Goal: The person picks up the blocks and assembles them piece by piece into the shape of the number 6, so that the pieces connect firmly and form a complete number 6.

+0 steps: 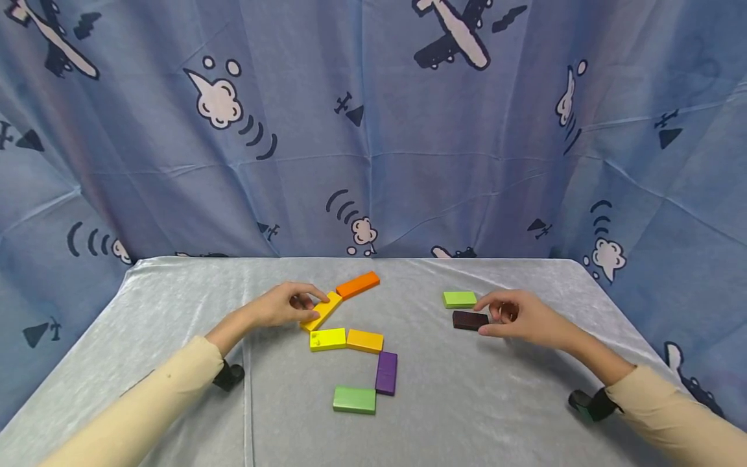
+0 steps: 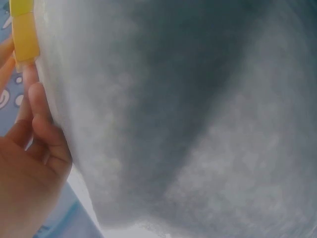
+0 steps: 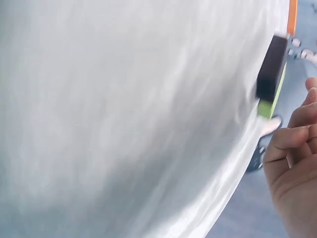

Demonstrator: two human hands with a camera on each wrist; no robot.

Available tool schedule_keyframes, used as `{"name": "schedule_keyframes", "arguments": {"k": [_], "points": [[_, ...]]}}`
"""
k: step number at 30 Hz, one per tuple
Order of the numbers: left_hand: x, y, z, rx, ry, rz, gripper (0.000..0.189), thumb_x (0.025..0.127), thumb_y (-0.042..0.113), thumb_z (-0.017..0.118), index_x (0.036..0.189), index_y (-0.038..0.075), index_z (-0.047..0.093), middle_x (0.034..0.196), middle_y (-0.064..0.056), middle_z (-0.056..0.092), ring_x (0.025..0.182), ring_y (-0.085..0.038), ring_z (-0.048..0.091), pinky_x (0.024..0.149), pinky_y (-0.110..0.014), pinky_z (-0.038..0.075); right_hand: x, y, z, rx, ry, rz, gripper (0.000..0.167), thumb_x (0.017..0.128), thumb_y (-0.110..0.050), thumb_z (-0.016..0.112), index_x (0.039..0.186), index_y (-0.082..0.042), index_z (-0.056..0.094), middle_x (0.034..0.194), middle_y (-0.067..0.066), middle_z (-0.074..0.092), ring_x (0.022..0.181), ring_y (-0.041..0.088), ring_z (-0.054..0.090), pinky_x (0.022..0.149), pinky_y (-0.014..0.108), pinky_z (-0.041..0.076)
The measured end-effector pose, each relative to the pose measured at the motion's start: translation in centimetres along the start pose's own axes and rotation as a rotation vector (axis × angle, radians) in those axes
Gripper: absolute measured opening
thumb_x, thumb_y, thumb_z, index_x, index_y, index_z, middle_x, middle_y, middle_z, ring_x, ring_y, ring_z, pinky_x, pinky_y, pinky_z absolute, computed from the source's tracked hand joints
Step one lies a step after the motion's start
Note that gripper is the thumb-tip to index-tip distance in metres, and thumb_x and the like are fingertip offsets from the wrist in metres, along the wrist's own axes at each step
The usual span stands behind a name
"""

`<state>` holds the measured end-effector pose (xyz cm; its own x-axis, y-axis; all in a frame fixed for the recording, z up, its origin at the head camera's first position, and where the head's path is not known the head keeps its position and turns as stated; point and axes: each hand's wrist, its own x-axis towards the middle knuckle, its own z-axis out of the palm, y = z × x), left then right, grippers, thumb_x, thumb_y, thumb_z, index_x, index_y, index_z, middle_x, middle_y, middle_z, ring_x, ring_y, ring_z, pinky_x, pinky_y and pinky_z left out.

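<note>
In the head view, the left hand [image 1: 284, 305] had its grip pinching a golden-yellow block [image 1: 329, 309] between an orange block [image 1: 358, 285] and a lemon-yellow block [image 1: 328, 340] on the surface [image 1: 455, 402]; the right hand's [image 1: 521, 316] grip was spread beside a dark brown block [image 1: 469, 320]. In the left wrist view, fingertips met yellow. In the right wrist view, loosely bent fingers stood clear of the dark brown block.
</note>
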<state>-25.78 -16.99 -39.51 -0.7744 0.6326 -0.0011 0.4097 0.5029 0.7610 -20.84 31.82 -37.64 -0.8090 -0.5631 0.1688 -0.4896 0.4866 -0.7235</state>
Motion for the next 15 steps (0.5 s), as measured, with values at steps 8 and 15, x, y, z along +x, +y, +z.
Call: {"name": "schedule_keyframes", "arguments": {"k": [8,15], "points": [[0.1,0.0,-0.1,0.004,0.001,0.001,0.030,0.096,0.009,0.072,0.125,0.003,0.069,0.096,-0.004,0.066,0.083,-0.021,0.059,0.071,-0.032,0.049,0.1,2.4,-0.9,-0.001,-0.018,0.051,0.037,0.084,-0.012,0.086,0.117,-0.005,0.071,0.084,0.010,0.057,0.060,0.014,0.045,0.051,0.029,0.039],[0.1,-0.1,0.0,0.001,-0.001,-0.001,0.030,0.096,0.009,0.072,0.125,0.003,0.069,0.096,-0.004,0.066,0.082,-0.021,0.058,0.071,-0.032,0.049,0.1,3.0,-0.7,0.005,-0.042,0.040,0.048,0.081,-0.011,0.088,0.124,-0.003,0.068,0.083,0.010,0.057,0.063,0.013,0.046,0.052,0.028,0.038]]}}
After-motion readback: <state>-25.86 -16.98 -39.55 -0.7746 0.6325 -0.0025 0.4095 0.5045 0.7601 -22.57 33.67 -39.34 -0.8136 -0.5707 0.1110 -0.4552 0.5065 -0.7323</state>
